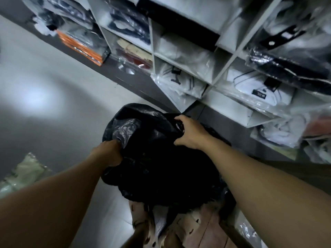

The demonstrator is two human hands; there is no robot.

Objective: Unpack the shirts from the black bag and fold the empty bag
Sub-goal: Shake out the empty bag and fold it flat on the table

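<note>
A big black plastic bag (157,165) hangs bulging in front of me above the floor. My left hand (112,153) grips a bunch of the plastic at the bag's left side. On the upper right of the bag, my right hand (190,132) grips another fold of it. Beige patterned cloth (189,228) shows under the bag's lower edge; whether it is a shirt from the bag I cannot tell. What is inside the bag is hidden.
White shelving (195,56) with shirts packed in clear plastic fills the wall ahead and to the right. An orange packed stack (80,45) sits on the far left shelf. A pale green packet (23,174) lies on the grey floor at the left.
</note>
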